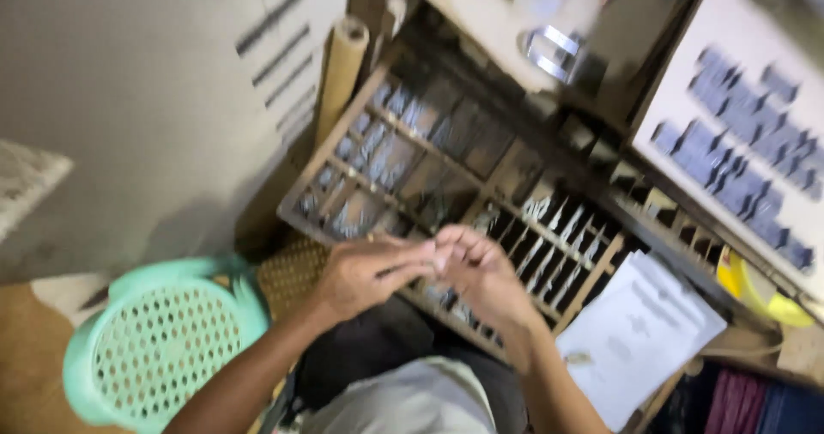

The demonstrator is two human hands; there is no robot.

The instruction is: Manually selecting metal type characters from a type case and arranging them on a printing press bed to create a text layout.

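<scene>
Your two hands are together over the near edge of the shallow wooden compartment tray, the one divided into many small cells holding grey metal pieces; your left hand comes in from the left, fingers bunched and pinched toward the right; your right hand meets it, fingertips curled in against the left ones; the frame is blurred, so I cannot tell for certain what sits between them, only that both sets of fingers are closed around something small and slim just above the tray's front cells.

As for how far along you are, judging from what lies here: the tray's cells look well stocked, the far left cells with pale bits, the right-hand narrow slots with upright slivers; on the slanted pale board at upper right, rows of small blue-grey blocks are already laid out in several staggered lines, with bare board around them; so some of the arranging looks done and there seems room for more, though I cannot tell how much is wanted.

Beside your right forearm lies a stack of white printed paper sheets, touching the tray's right corner; a mint-green perforated plastic stool stands at your left, near your left elbow; a brown cardboard tube leans upright at the tray's far left corner; a yellow plastic object peeks out under the board's lower edge.
</scene>
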